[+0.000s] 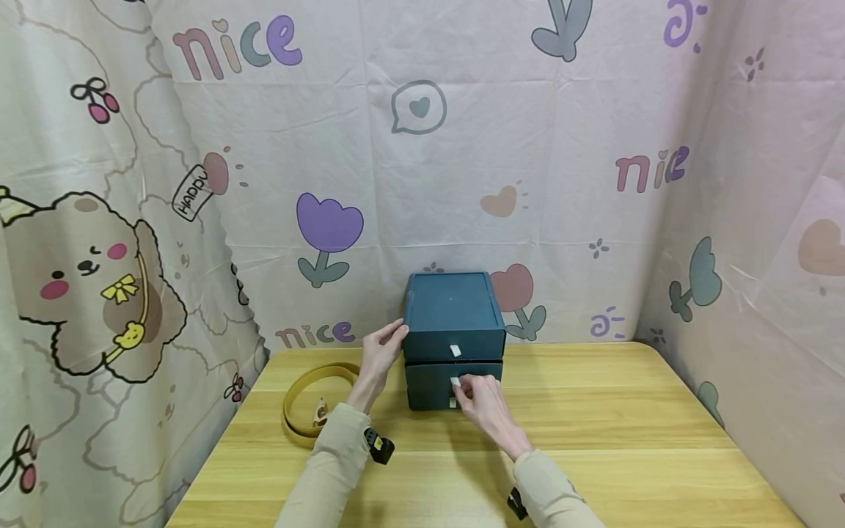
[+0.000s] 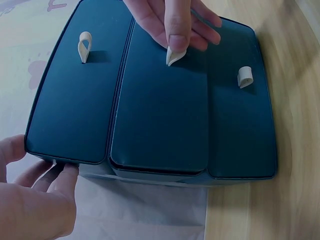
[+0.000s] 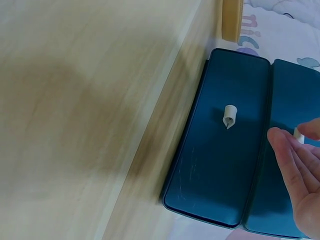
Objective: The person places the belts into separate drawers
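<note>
A dark teal drawer box (image 1: 455,301) with three stacked drawers stands near the back of the table; each drawer has a small white loop tab. My right hand (image 1: 485,403) pinches the tab (image 2: 174,56) of the middle drawer (image 2: 160,110) between thumb and fingers. That drawer juts out slightly past the top drawer (image 2: 75,100) and the bottom drawer (image 2: 240,120). At the box's upper left edge, my left hand (image 1: 379,363) rests its fingers against the side. In the left wrist view, part of those fingers is hidden behind the edge.
Left of the box, a mustard-yellow belt (image 1: 290,407) lies coiled on the wooden table (image 1: 594,425), partly behind the left forearm. A printed curtain (image 1: 449,183) hangs behind the box and along both sides.
</note>
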